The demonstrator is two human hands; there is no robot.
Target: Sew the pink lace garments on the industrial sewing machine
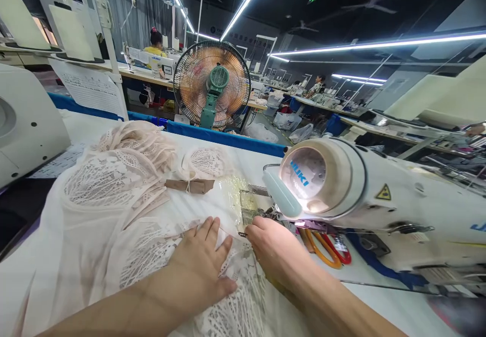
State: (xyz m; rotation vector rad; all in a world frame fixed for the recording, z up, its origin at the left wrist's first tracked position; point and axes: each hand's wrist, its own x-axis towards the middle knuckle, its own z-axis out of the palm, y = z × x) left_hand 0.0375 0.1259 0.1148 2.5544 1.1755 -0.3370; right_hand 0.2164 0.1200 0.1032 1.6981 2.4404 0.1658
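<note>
White lace fabric (pixel 148 263) with sheer edging is spread over the sewing table. My left hand (pixel 199 263) lies on it, palm down with fingers spread. Beside the needle area of the sewing machine (pixel 322 185), my right hand (pixel 275 246) is closed at the fabric's edge, its fingertips partly hidden. Under the machine's lamp, the metal needle plate (pixel 248 202) shows just beyond these fingers. More lace pieces (pixel 110 175) are heaped to the left, and a brown strip (pixel 192 186) tied with pale thread lies past my left hand.
Orange-handled scissors (pixel 324 251) and a red-handled tool (pixel 337 248) lie beneath the machine arm. A large fan (pixel 212 83) stands behind the table's blue edge (pixel 228 138). Another white machine (pixel 28 124) is at left. Two people sit farther back among other sewing stations.
</note>
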